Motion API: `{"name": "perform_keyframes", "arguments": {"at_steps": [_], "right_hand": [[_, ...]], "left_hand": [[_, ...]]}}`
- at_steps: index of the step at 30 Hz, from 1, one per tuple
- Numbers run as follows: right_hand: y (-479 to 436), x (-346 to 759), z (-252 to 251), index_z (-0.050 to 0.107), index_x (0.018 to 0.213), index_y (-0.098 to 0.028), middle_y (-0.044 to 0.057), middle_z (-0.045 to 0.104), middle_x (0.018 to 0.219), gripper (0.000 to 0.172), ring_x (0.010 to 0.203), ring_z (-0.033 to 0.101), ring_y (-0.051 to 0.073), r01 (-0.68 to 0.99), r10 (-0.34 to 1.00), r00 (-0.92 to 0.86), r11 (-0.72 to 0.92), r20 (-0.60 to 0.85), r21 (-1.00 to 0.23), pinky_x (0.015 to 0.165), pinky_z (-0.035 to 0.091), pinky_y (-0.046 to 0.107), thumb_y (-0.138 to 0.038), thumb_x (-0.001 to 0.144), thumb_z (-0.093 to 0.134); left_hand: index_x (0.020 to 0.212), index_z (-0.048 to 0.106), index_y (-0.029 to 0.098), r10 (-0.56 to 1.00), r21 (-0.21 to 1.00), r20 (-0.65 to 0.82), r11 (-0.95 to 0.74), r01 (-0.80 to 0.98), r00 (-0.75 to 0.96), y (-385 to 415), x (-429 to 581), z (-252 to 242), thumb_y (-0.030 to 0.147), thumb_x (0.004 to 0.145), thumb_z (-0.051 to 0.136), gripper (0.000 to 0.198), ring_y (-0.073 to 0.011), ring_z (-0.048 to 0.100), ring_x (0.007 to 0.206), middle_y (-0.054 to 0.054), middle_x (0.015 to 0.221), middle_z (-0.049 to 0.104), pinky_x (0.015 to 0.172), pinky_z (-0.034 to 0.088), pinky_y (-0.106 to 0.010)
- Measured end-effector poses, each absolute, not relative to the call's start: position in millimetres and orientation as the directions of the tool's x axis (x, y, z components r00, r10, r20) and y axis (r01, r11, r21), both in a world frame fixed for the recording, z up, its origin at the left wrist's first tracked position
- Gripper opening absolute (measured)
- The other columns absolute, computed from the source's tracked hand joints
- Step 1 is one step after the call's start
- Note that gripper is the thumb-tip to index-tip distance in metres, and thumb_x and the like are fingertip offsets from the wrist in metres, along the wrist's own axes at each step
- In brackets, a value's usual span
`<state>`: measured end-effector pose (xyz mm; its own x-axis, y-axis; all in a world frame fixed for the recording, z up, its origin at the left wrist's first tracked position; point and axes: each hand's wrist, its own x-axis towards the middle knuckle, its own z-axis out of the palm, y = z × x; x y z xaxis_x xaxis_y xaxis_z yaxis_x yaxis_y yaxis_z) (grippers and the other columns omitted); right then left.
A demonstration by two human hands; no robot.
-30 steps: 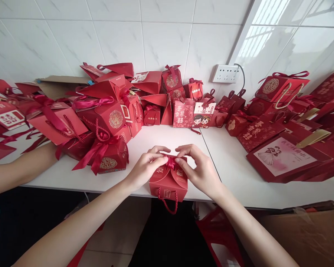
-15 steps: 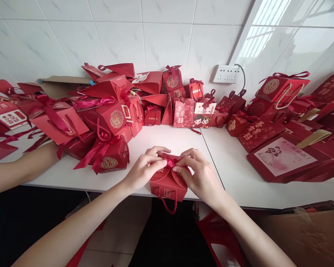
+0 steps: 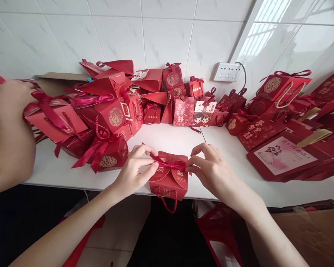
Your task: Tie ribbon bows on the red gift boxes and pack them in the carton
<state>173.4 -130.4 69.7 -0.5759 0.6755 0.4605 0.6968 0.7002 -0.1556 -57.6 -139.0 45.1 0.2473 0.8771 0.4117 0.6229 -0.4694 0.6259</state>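
Observation:
A small red gift box (image 3: 168, 180) with rounded flaps and a rope handle hanging over the edge sits at the front of the white table (image 3: 228, 163). A dark red ribbon (image 3: 168, 163) is stretched sideways across its top. My left hand (image 3: 133, 172) pinches the ribbon's left end. My right hand (image 3: 215, 170) pinches its right end. Both hands are closed on the ribbon and rest just beside the box.
Heaps of red gift boxes and bags (image 3: 108, 107) line the back and left; flat red bags (image 3: 284, 154) lie at the right. Another person's hand (image 3: 12, 122) reaches among the boxes at the far left. A wall socket (image 3: 226, 72) sits on the tiles.
My hands have moved apart from the box's centre, and the ribbon is now drawn out sideways. The other person's arm has lifted from the table to the boxes at the left.

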Motion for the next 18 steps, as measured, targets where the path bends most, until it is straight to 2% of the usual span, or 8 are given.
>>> {"name": "perform_keyframes", "arguments": {"at_steps": [3, 5, 7, 9, 12, 15, 18], "right_hand": [[-134.9, 175.9, 69.7, 0.063, 0.081, -0.018, 0.010, 0.054, 0.090, 0.011, 0.077, 0.053, 0.021, 0.704, 0.685, -0.571, 0.692, 0.453, -0.159, 0.069, 0.046, 0.036, -0.019, 0.088, 0.055], [-138.0, 176.0, 66.7, 0.061, 0.083, -0.018, 0.008, 0.055, 0.085, 0.015, 0.070, 0.053, 0.018, 0.703, 0.731, -0.510, 0.658, 0.454, -0.269, 0.065, 0.045, 0.032, -0.024, 0.092, 0.050], [-141.4, 174.1, 62.0, 0.056, 0.079, -0.019, 0.006, 0.056, 0.076, 0.026, 0.062, 0.051, 0.016, 0.701, 0.803, -0.416, 0.582, 0.427, -0.412, 0.058, 0.042, 0.028, -0.034, 0.095, 0.042], [-144.9, 170.0, 57.1, 0.048, 0.069, -0.021, 0.003, 0.054, 0.064, 0.037, 0.053, 0.046, 0.015, 0.704, 0.870, -0.336, 0.486, 0.360, -0.517, 0.050, 0.037, 0.027, -0.045, 0.095, 0.038], [-150.1, 161.0, 51.4, 0.044, 0.064, -0.022, 0.000, 0.052, 0.056, 0.042, 0.047, 0.042, 0.014, 0.680, 0.933, -0.276, 0.358, 0.230, -0.640, 0.047, 0.033, 0.026, -0.056, 0.090, 0.043], [-153.5, 152.7, 48.0, 0.049, 0.067, -0.022, 0.000, 0.053, 0.055, 0.037, 0.048, 0.044, 0.013, 0.617, 0.962, -0.225, 0.263, 0.155, -0.741, 0.047, 0.033, 0.025, -0.053, 0.087, 0.049], [-152.7, 149.5, 44.1, 0.049, 0.067, -0.021, -0.002, 0.052, 0.055, 0.031, 0.049, 0.043, 0.013, 0.549, 0.974, -0.207, 0.195, 0.094, -0.813, 0.048, 0.032, 0.025, -0.046, 0.085, 0.052]], "left_hand": [[0.064, 0.054, 0.018, 0.875, 0.634, 0.423, -0.471, 0.613, 0.234, -145.1, -55.8, 44.6, 0.026, 0.084, 0.047, 0.022, -0.0170, 0.052, 0.087, -0.005, 0.091, 0.052, 0.081, 0.043, -0.030], [0.077, 0.055, 0.019, 0.889, 0.649, 0.400, -0.446, 0.616, 0.223, -147.6, -52.4, 45.9, 0.026, 0.082, 0.049, 0.011, -0.0147, 0.050, 0.077, -0.003, 0.087, 0.050, 0.071, 0.044, -0.028], [0.079, 0.053, 0.019, 0.913, 0.668, 0.353, -0.400, 0.627, 0.206, -148.5, -48.4, 48.0, 0.030, 0.082, 0.051, 0.011, -0.0138, 0.049, 0.071, -0.001, 0.081, 0.048, 0.067, 0.044, -0.027], [0.075, 0.050, 0.020, 0.933, 0.699, 0.313, -0.352, 0.622, 0.176, -148.2, -44.8, 50.1, 0.033, 0.084, 0.050, 0.017, -0.0138, 0.050, 0.072, 0.000, 0.077, 0.048, 0.069, 0.044, -0.026], [0.069, 0.047, 0.020, 0.948, 0.746, 0.291, -0.311, 0.590, 0.131, -148.0, -41.4, 50.8, 0.034, 0.087, 0.048, 0.023, -0.0136, 0.052, 0.072, 0.000, 0.075, 0.050, 0.071, 0.044, -0.026], [0.068, 0.048, 0.019, 0.953, 0.789, 0.279, -0.295, 0.538, 0.114, -149.3, -40.7, 47.0, 0.032, 0.086, 0.048, 0.023, -0.0147, 0.056, 0.078, -0.002, 0.083, 0.056, 0.074, 0.046, -0.027], [0.067, 0.047, 0.019, 0.956, 0.817, 0.278, -0.289, 0.499, 0.099, -151.0, -41.0, 40.3, 0.030, 0.086, 0.048, 0.022, -0.0192, 0.057, 0.099, -0.006, 0.105, 0.060, 0.084, 0.046, -0.030]]}}
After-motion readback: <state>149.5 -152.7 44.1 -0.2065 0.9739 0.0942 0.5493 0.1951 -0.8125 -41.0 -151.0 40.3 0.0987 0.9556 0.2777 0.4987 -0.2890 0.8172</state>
